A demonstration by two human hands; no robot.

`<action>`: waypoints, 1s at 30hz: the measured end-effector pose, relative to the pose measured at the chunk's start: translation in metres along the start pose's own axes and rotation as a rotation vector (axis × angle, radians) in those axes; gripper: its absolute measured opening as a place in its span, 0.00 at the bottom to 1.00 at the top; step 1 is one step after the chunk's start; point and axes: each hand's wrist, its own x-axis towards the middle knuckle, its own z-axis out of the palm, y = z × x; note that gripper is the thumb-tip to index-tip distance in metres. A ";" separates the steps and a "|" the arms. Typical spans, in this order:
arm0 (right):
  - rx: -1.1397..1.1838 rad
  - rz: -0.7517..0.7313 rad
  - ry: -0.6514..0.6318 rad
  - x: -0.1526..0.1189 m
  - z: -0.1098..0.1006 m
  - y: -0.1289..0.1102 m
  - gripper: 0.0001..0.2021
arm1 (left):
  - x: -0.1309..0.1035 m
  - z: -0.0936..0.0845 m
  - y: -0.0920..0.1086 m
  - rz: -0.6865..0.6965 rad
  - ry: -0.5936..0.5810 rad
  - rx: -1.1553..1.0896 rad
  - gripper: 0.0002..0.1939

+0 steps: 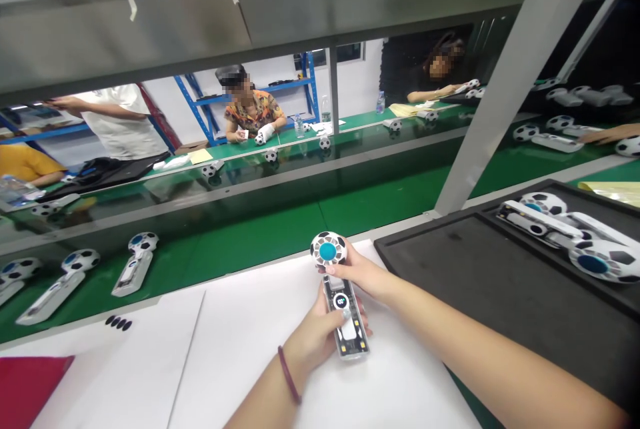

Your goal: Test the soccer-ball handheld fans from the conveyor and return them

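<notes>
A handheld device with a round football-patterned head (328,251) is held over the white work surface (250,322). Its head has a blue centre and sits above a clear-covered handle (353,332) with a small round display that looks lit. My left hand (323,322) is closed around the handle, thumb on its front below the display. My right hand (357,272) grips the football head from the right side, with the thumb at its lower edge. The back of the head and some fingertips are hidden.
A black tray (450,255) at the right holds more football-headed devices (600,259). Others lie on the green conveyor (200,255) at the left. Several black ovals (119,323) and a red sheet (30,385) are at lower left. A slanted metal post (520,82) rises at right. People sit across.
</notes>
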 end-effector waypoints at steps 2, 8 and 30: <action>-0.030 0.037 -0.014 0.001 -0.003 0.001 0.29 | 0.000 0.001 0.001 -0.014 0.023 -0.008 0.29; -0.093 0.223 -0.123 0.002 -0.008 0.006 0.18 | 0.001 0.002 0.000 0.036 0.059 0.084 0.32; -0.172 0.326 -0.054 -0.002 -0.006 0.007 0.24 | 0.005 0.000 -0.003 0.041 0.048 0.056 0.35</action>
